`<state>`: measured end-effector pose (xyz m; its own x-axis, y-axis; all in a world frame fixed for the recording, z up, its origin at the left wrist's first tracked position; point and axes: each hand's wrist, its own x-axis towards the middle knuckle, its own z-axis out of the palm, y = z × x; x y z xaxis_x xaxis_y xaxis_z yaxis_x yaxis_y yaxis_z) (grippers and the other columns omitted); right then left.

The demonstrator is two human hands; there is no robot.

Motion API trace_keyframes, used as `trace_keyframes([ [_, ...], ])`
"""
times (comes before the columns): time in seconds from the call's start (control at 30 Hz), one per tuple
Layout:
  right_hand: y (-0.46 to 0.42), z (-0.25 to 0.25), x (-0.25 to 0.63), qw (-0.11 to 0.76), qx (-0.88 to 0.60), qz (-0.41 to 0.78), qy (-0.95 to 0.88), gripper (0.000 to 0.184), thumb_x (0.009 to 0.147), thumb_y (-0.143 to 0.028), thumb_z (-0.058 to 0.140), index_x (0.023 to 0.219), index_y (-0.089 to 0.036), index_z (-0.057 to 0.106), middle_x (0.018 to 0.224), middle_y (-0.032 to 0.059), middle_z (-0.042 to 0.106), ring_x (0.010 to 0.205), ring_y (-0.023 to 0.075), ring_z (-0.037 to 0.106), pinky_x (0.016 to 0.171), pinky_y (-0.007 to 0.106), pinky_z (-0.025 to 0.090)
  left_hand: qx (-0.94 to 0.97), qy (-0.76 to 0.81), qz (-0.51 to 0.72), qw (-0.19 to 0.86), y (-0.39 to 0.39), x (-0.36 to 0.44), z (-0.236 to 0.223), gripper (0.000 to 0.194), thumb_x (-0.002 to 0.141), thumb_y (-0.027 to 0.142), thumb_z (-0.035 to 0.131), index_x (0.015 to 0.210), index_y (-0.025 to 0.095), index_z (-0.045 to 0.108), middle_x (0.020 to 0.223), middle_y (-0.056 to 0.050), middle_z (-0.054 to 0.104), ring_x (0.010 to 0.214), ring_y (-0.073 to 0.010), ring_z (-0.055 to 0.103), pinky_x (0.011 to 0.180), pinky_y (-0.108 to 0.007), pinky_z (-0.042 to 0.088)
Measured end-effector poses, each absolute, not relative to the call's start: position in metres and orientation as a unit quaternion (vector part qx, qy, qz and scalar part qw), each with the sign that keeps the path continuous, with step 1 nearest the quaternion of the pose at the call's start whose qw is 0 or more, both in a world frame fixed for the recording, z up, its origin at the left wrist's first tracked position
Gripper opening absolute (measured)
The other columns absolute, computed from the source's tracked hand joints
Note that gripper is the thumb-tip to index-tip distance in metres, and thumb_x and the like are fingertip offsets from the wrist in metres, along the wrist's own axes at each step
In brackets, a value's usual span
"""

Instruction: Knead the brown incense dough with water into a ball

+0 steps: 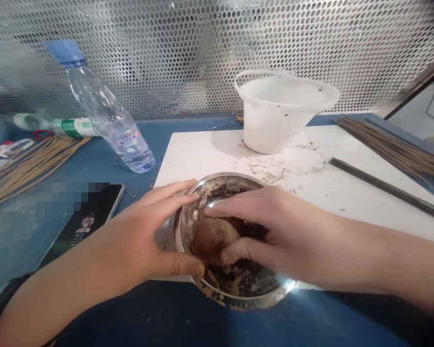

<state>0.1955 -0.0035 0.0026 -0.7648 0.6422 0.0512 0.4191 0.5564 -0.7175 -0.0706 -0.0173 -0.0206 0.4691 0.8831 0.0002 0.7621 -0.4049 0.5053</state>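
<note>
1. Left hand (141, 236) on the bowl, half open: fingers (173, 195) curved over the far-left rim of a steel bowl (271, 291), thumb (181, 265) hooked onto the near rim, right beside crumbs of brown paste.
2. Right hand (264, 236) reaching in from the right, fingers pressed together and arched over a brown lump (211, 238), thumb low against the lump's near side. A firm cupping grip, no pinch!
3. Brown lump inside the bowl, left of centre, wrapped by the right hand, with dark smears and loose crumbs across the bowl's floor.
4. Hard to call from here: much of the lump hidden behind the right hand, and clay or dough impossible to tell. Both forearms cut off by the frame edges.
5. Steel bowl at the near edge of a white board (304, 193), overhanging the blue counter (101, 318), with a white plastic tub (271, 125) farther back on the board among brown specks.
6. Over on the left, a tilted water bottle (108, 111), a bundle of thin sticks (29, 166) and a phone (90, 217), part of it pixelated. Over on the right, a dark rod (383, 188) and more sticks (394, 147), with a perforated metal screen (217, 48) behind everything.
</note>
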Motion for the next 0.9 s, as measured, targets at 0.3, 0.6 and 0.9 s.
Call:
trace_keyframes([
  [0.3,0.006,0.015,0.211,0.105,-0.233,0.401,-0.880,0.041,0.081,-0.001,0.063,0.110,-0.027,0.074,0.106,-0.0010,0.076,0.098,0.0167,0.069,0.086,0.027,0.052,0.801,0.511,0.182,0.255,-0.025,-0.061,-0.024,0.093,0.062,0.069,0.084,0.144,0.033,0.056,0.150,-0.009,0.053,0.137,-0.0403,0.050,0.114,-0.055,0.046],
  [0.6,0.001,-0.013,0.196,0.267,-0.387,0.132,-0.873,0.026,0.100,-0.034,0.055,0.118,-0.020,0.068,0.110,0.0121,0.071,0.102,0.0256,0.066,0.089,0.040,0.054,0.781,0.521,0.206,0.276,-0.028,-0.054,-0.014,0.088,0.060,0.056,0.088,0.139,0.033,0.057,0.131,-0.008,0.060,0.114,-0.0323,0.064,0.091,-0.042,0.061],
  [0.9,-0.033,0.015,0.211,0.093,-0.386,0.162,-0.904,0.019,0.085,-0.039,0.069,0.088,-0.022,0.074,0.080,0.0090,0.072,0.071,0.0237,0.066,0.065,0.035,0.051,0.765,0.551,0.199,0.266,-0.030,-0.049,-0.010,0.097,0.041,0.059,0.095,0.126,0.027,0.062,0.126,-0.008,0.063,0.114,-0.0348,0.063,0.093,-0.046,0.059],
])
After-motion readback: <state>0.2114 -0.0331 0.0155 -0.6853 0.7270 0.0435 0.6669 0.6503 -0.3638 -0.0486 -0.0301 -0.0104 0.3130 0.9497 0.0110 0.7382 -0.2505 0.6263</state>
